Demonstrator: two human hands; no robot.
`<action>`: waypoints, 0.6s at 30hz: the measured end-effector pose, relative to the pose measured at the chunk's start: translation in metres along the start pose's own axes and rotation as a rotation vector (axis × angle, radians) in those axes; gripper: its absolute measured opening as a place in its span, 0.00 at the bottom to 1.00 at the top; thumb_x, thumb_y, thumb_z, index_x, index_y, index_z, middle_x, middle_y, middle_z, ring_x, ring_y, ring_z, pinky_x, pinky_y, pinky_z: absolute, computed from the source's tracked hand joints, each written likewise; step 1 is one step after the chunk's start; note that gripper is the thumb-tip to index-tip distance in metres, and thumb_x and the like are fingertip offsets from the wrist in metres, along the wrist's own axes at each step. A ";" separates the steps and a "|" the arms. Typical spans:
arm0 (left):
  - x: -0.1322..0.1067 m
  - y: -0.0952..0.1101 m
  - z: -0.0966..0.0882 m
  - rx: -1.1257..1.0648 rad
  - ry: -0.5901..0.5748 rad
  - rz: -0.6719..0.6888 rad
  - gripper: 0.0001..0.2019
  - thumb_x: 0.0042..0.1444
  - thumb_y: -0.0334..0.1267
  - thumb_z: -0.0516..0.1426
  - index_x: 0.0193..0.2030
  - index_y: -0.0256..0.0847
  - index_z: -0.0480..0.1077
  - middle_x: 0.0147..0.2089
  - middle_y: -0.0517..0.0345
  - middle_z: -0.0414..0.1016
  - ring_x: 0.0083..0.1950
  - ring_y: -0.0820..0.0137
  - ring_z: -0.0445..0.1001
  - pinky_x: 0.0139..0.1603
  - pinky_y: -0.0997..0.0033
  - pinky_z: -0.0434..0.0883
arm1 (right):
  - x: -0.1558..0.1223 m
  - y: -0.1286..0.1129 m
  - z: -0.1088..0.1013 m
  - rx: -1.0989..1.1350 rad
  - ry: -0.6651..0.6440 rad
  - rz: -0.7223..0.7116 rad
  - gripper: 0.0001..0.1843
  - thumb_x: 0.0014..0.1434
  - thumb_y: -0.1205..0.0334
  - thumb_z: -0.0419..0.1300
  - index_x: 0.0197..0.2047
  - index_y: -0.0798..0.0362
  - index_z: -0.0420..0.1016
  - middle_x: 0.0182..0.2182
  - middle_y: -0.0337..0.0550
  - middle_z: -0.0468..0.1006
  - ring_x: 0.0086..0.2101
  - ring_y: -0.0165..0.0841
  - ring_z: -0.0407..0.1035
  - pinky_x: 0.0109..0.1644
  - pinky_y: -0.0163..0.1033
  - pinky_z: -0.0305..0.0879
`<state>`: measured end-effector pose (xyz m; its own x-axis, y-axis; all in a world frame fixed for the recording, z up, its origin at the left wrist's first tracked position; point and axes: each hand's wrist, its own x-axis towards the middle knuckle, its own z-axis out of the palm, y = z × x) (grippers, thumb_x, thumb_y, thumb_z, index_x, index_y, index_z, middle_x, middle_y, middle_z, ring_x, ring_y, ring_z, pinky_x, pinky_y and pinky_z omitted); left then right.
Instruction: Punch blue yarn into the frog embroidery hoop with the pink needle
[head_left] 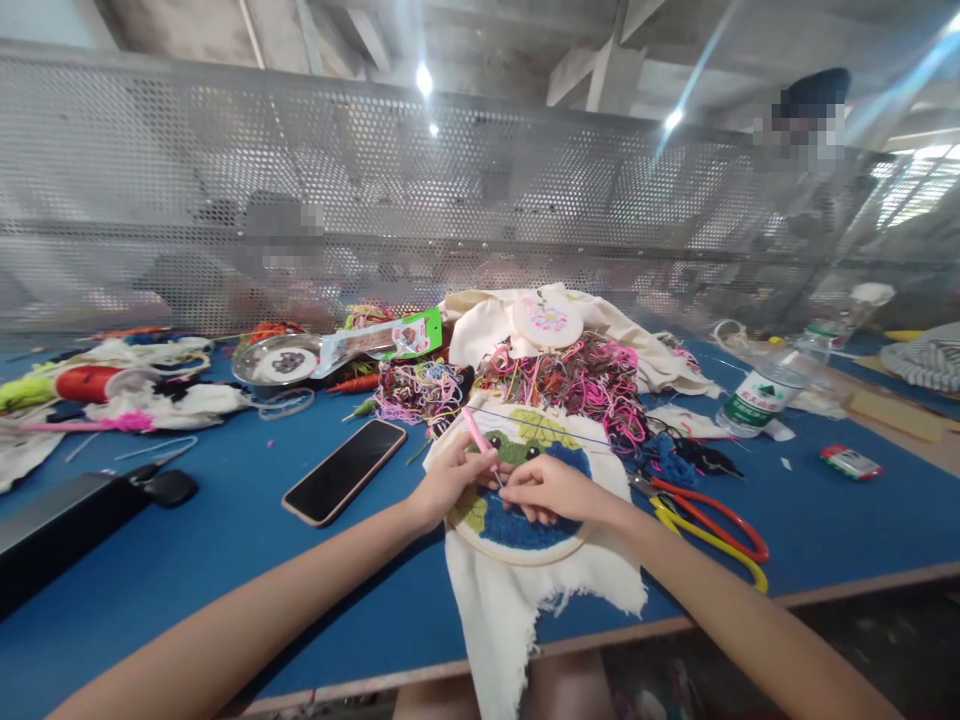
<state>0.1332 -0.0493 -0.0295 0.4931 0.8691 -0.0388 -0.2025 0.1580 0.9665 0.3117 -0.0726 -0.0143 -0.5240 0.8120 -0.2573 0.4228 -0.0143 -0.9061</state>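
Apparently, yarn (pixel 517 533) mostly fills our embroidery hoop (pixel 517 560), remaining gaps unclear; our left hand (pixel 452 480) grips the pink punch needle (pixel 478 433); what our right hand (pixel 551 488) pinches, we cannot tell.

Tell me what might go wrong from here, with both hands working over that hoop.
The right hand is pinched close to the tip of the pink tool in the left hand, so a slip might prick it. The white cloth hangs over the front edge of the table; a tug there could shift the hoop. The scissors lie right beside the right forearm, which might knock them.
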 end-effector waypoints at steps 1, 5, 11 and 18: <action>-0.001 0.001 0.001 -0.002 0.008 0.003 0.18 0.49 0.44 0.62 0.38 0.39 0.59 0.28 0.59 0.77 0.30 0.70 0.77 0.34 0.72 0.71 | 0.000 0.002 0.001 0.026 0.017 0.009 0.17 0.56 0.50 0.56 0.28 0.58 0.71 0.16 0.34 0.68 0.14 0.21 0.59 0.18 0.27 0.55; -0.002 0.002 0.005 -0.002 0.065 0.044 0.18 0.48 0.43 0.63 0.39 0.38 0.59 0.29 0.58 0.77 0.32 0.71 0.77 0.34 0.74 0.72 | -0.003 0.005 0.011 0.028 0.134 0.009 0.13 0.57 0.55 0.53 0.29 0.56 0.69 0.18 0.36 0.70 0.15 0.23 0.61 0.18 0.28 0.57; -0.002 -0.003 0.006 -0.001 0.154 0.085 0.23 0.49 0.42 0.63 0.47 0.39 0.58 0.28 0.59 0.76 0.37 0.65 0.78 0.35 0.70 0.75 | -0.014 0.001 0.016 -0.563 0.410 -0.185 0.14 0.60 0.62 0.50 0.25 0.54 0.69 0.20 0.41 0.73 0.22 0.28 0.65 0.27 0.32 0.52; -0.001 -0.002 0.006 -0.012 0.187 0.062 0.23 0.47 0.41 0.63 0.46 0.38 0.58 0.30 0.58 0.76 0.37 0.64 0.79 0.32 0.70 0.76 | -0.018 0.003 0.013 -0.700 0.383 -0.241 0.11 0.58 0.63 0.52 0.25 0.53 0.69 0.19 0.36 0.69 0.21 0.25 0.59 0.27 0.32 0.46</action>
<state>0.1380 -0.0537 -0.0293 0.3135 0.9492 -0.0268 -0.2384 0.1060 0.9654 0.3128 -0.0947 -0.0172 -0.4244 0.8905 0.1639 0.7598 0.4487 -0.4705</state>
